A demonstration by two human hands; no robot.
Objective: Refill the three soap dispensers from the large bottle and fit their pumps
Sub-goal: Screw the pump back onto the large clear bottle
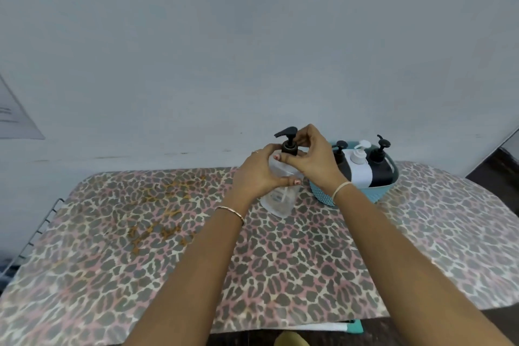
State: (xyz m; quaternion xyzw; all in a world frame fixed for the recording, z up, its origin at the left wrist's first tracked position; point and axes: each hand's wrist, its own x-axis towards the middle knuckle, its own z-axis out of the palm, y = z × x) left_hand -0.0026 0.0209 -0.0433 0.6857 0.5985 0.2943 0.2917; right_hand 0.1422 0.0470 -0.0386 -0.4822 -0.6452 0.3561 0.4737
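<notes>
While three pumped bottles (361, 168) are sitting in the far-right basket (323, 195), left hand (259, 174) is gripping the clear dispenser (280, 199) just left of it and right hand (309, 160) is pinching its pump (289, 143), likely screwing; fill unclear.

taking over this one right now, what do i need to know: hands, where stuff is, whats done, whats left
Left hand: grips the clear dispenser, which stands on the leopard-print table.
Right hand: pinches the collar of the black pump sitting in that dispenser's neck.
Three other pump bottles stand in the teal basket just to the right.
Done: cannot tell; the clear dispenser's fill level is unclear.
Left: likely finish this pump, then check the basket bottles.
</notes>
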